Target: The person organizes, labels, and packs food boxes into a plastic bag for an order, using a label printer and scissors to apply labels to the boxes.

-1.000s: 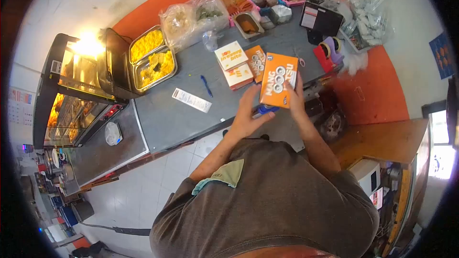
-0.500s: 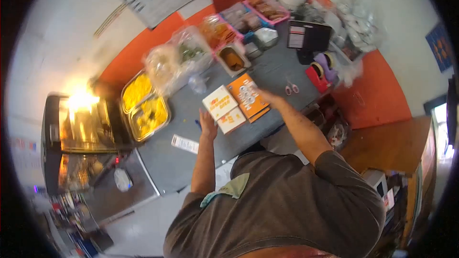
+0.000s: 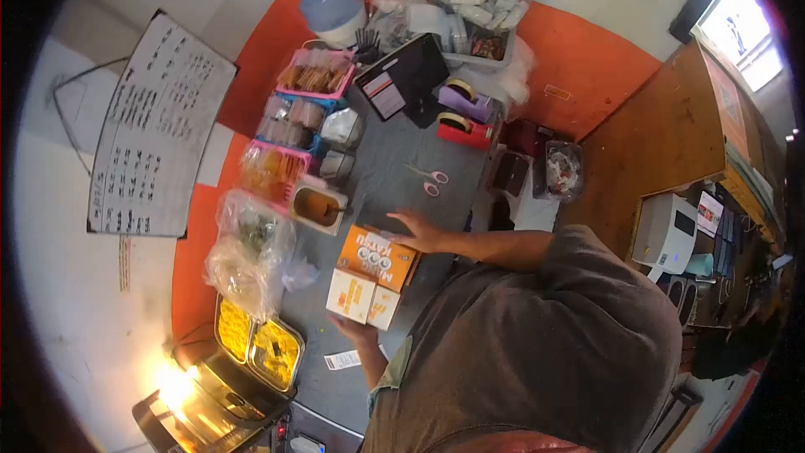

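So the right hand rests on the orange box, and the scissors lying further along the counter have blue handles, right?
Not quite: the scissors have pink handles, not blue. The head view shows them lying on the grey counter beyond the right hand, which does rest on the orange box.

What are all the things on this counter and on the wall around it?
orange box: one, orange, mid-counter
cream boxes: two, cream and orange, beside the orange box
scissors: one, pink handles, on counter
tape dispensers: two, purple and red, counter's far end
food trays: two, metal with yellow food, counter's other end
receipt: one, white, near food trays
tub: one, blue lid, by wall
menu board: one, white, on wall
counter: one, grey
right hand: flat on orange box
left hand: at cream boxes' near edge
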The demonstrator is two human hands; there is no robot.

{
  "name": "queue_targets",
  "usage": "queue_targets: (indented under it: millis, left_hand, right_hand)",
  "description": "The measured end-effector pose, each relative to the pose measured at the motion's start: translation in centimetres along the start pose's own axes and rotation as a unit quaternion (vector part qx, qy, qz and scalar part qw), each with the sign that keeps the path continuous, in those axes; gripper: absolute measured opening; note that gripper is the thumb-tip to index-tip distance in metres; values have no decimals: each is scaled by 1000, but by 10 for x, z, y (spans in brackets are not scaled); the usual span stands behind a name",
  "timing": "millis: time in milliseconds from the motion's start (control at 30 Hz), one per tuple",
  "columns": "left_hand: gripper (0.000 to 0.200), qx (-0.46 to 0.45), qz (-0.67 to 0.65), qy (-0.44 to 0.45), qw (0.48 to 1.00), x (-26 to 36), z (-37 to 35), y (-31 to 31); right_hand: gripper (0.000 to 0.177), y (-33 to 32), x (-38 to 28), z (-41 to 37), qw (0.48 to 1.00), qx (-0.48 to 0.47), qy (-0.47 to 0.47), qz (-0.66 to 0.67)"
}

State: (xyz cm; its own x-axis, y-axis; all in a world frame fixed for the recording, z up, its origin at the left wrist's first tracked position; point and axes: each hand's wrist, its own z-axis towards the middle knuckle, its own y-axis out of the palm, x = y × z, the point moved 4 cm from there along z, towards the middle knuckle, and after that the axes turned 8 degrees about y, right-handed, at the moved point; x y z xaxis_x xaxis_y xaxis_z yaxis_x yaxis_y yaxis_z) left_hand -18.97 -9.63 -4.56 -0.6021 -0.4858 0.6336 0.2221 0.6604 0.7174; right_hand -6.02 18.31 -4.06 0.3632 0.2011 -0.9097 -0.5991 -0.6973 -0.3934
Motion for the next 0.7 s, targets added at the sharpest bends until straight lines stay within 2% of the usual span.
queue_targets:
  millis: [33, 67, 100, 133, 167, 200, 233, 267, 333, 367, 433, 467, 500, 567, 600, 633, 700]
  left_hand:
    - [67, 10, -17, 22, 1000, 3, 7, -34]
    - [62, 138, 34, 99, 985, 19, 4, -32]
    - [58, 288, 122, 177, 933, 39, -1, -16]
    - [53, 379, 210, 235, 870, 56, -8, -4]
    - [48, 433, 290, 288, 804, 71, -18, 12]
    - [47, 414, 368, 329, 765, 77, -22, 22]
    - [45, 399, 445, 368, 712, 82, -25, 33]
    - [44, 388, 512, 406, 650, 87, -30, 44]
    - [41, 431, 514, 466, 577, 85, -32, 97]
    - [41, 422, 517, 473, 576, 78, -23, 114]
    - [40, 396, 387, 467, 690, 57, -7, 138]
    - [40, 390, 455, 448, 664, 47, -2, 147]
    - [40, 384, 460, 454, 660, 37, 2, 156]
    - [44, 338, 608, 399, 597, 21, 11, 176]
    - [49, 357, 416, 406, 731, 5, 12, 213]
    - [49, 355, 420, 409, 728, 3, 14, 215]
    - [53, 307, 434, 366, 764, -1, 20, 218]
  right_hand:
    - [41, -43, -20, -13, 987, 67, -144, 1]
    - [34, -82, -19, -12, 980, 110, -166, -11]
    - [27, -126, -16, -7, 970, 152, -190, -24]
    - [20, -174, -12, -4, 953, 231, -187, -55]
    - [20, -215, 5, 4, 917, 357, -167, -56]
    - [20, -255, 46, 19, 901, 417, -73, -96]
    - [22, -294, 85, 28, 866, 493, -41, -70]
    - [22, -328, 130, 36, 837, 545, 34, -39]
    - [25, -378, 248, 60, 811, 518, 253, 99]
    - [27, -397, 292, 68, 776, 492, 355, 174]
    - [30, -411, 405, 103, 826, 476, 302, 21]
    - [32, -418, 459, 120, 836, 472, 272, -57]
    - [32, -423, 471, 128, 827, 464, 318, 15]
    - [33, -427, 476, 132, 787, 439, 406, 153]
    - [34, -426, 470, 129, 757, 422, 448, 217]
    - [37, -419, 437, 131, 713, 344, 426, 439]
    - [41, -400, 421, 134, 622, 243, 381, 639]
